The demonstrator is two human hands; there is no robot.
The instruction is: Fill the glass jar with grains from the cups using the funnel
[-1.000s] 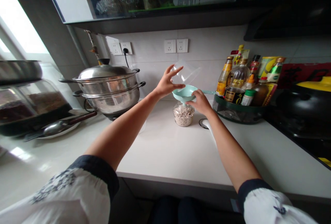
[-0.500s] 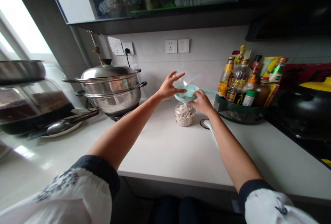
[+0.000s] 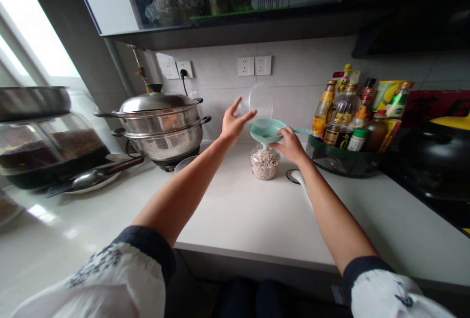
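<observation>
1. Through the head camera, I find a clear glass jar (image 3: 265, 165) upright on a white bench (image 3: 235, 215), holding pale, speckled flakes or grains.

2. A pale green funnel (image 3: 268, 134) sits over the jar's mouth, its handle running right towards a dark tray (image 3: 343, 162) of bottles (image 3: 330, 112); I cannot tell whether handle and tray touch.

3. My right hand (image 3: 288, 144) pinches the funnel's right side, thumb below and fingers at the rim – a narrow grip. I judge a light downward hold best, keeping the spout centred and the bowl level.

4. My left hand (image 3: 237, 124) is spread wide, holding a see-through cup (image 3: 261, 102) tipped on its side above the funnel. The cup's lower edge overlaps the bowl in this view; contact is unclear, and I see no contents in it.

5. To handle this well, I would tilt the cup slowly, its lip over the funnel's middle, without knocking the rim – a bump could shift the spout.

6. A white-handled utensil (image 3: 301, 184) lies right of the jar, near my right forearm. A lidded steel steamer (image 3: 161, 127) stands well to the left.
</observation>
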